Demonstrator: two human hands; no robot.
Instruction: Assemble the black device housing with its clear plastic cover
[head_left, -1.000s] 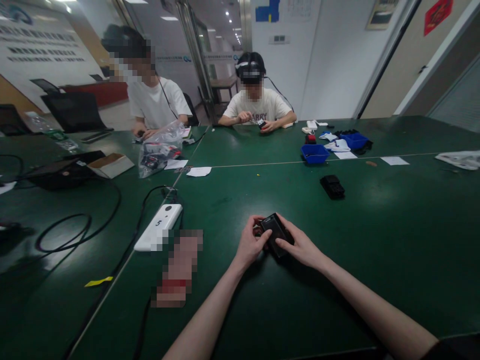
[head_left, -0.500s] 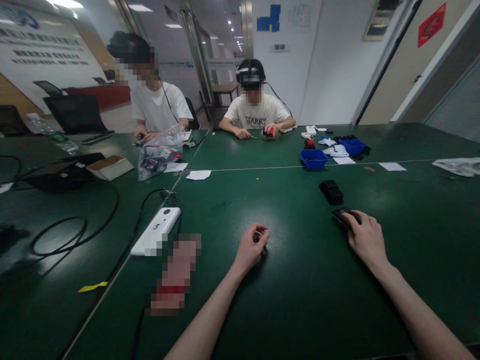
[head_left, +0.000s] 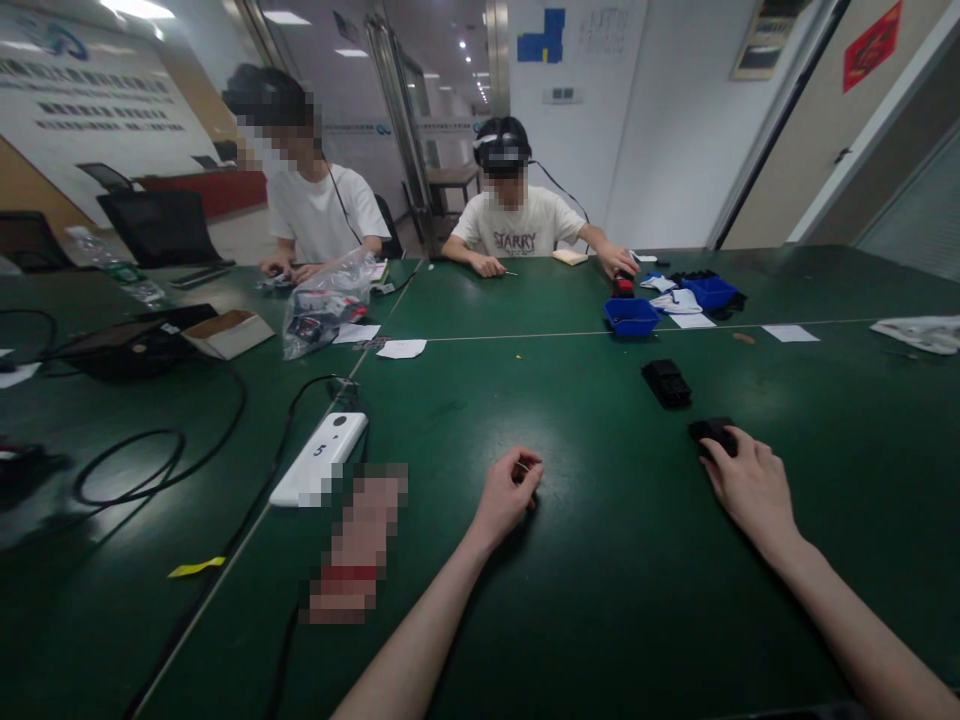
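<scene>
My right hand [head_left: 756, 488] has its thumb and fingers closed around the sides of a small black block-like object [head_left: 709, 432] at the right of the table. Behind that object, a little to its left, lies a dark black piece with an uneven top [head_left: 666, 384], apart from my fingers. My left hand [head_left: 511, 492] rests near the middle of the green table [head_left: 585, 590] with curled fingers. A thin, pale sliver shows between its thumb and fingertips, too small to name.
Left of my left arm lie a white device marked 5 [head_left: 322, 455], a blurred pinkish item [head_left: 367, 530] and black cables [head_left: 172, 440]. Farther back stand blue trays [head_left: 631, 318] and a clear plastic bag [head_left: 330, 305]. Two people sit across; one person's hand [head_left: 616, 262] touches a red-and-black item.
My right hand has shifted slightly right and nearer to me with the black object. My left hand hardly moves. The person opposite has reached toward the blue trays with the red-and-black item.
</scene>
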